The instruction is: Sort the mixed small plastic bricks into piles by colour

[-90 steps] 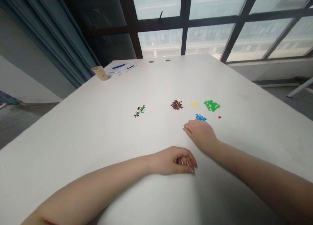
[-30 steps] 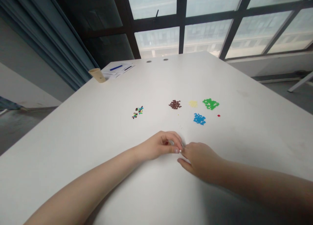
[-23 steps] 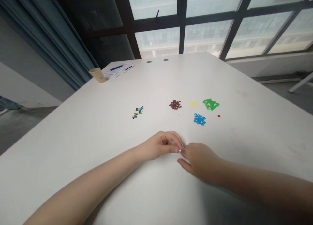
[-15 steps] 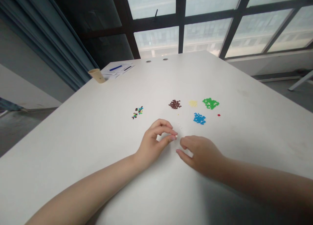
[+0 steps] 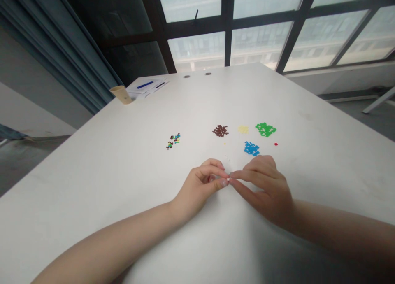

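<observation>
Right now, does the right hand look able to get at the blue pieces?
Probably yes: the blue pieces lie just beyond the right hand, with nothing seen between, though it is busy at the small white piece the left hand pinches.

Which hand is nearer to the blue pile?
Right. The right hand is just on the near side of the blue pile; the left hand is farther off, toward the near left.

white table (image 5: 123,164), brown pieces (image 5: 219,131), yellow pieces (image 5: 243,129), green pieces (image 5: 264,131), blue pieces (image 5: 250,148)
</observation>
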`<state>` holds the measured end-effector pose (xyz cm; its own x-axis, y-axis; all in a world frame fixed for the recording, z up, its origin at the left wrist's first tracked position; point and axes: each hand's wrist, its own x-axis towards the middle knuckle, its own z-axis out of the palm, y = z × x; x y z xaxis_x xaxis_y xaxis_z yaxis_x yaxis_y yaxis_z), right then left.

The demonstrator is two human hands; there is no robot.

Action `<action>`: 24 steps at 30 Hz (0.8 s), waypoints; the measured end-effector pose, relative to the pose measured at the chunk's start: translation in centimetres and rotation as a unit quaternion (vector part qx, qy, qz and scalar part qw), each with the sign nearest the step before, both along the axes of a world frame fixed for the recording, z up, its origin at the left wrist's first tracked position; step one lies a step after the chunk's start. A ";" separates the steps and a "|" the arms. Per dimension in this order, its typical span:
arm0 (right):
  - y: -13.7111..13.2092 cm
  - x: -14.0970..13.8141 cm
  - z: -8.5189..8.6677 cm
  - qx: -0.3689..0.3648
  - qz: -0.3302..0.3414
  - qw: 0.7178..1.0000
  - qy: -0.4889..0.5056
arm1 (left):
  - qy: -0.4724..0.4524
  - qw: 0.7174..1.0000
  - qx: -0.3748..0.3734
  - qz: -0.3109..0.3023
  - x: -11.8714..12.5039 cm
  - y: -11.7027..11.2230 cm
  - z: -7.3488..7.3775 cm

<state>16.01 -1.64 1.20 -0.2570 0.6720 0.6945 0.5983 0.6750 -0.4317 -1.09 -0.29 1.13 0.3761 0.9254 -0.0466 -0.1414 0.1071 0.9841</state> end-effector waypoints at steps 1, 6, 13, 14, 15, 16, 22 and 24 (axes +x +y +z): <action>0.0 0.0 0.0 0.002 0.001 1.000 0.000 | -0.011 1.000 -0.017 -0.007 0.0 -0.1 -0.1; 0.1 0.1 0.0 0.012 0.007 1.000 -0.009 | -0.030 0.998 -0.052 -0.018 0.1 -0.1 -0.5; 0.0 -0.1 -0.1 0.000 0.028 0.999 0.019 | -0.026 0.998 -0.052 -0.029 0.0 0.1 -0.6; 0.0 -0.1 0.0 -0.003 0.031 0.999 0.025 | -0.030 0.998 -0.049 -0.032 0.0 0.2 -0.7; -0.1 -0.1 0.1 -0.006 0.034 0.999 0.029 | -0.034 0.998 -0.047 -0.033 0.0 0.2 -0.7; 0.0 -0.1 0.2 -0.008 0.035 0.999 0.033 | -0.037 0.998 -0.047 -0.035 0.0 0.2 -0.8; 1.8 0.7 0.4 -0.053 -0.019 0.998 0.017 | -0.017 0.995 -0.077 -0.063 0.3 0.1 -1.3; 2.6 0.9 0.0 -0.108 -0.013 0.994 0.003 | -0.014 0.991 -0.116 -0.062 0.4 0.0 -1.3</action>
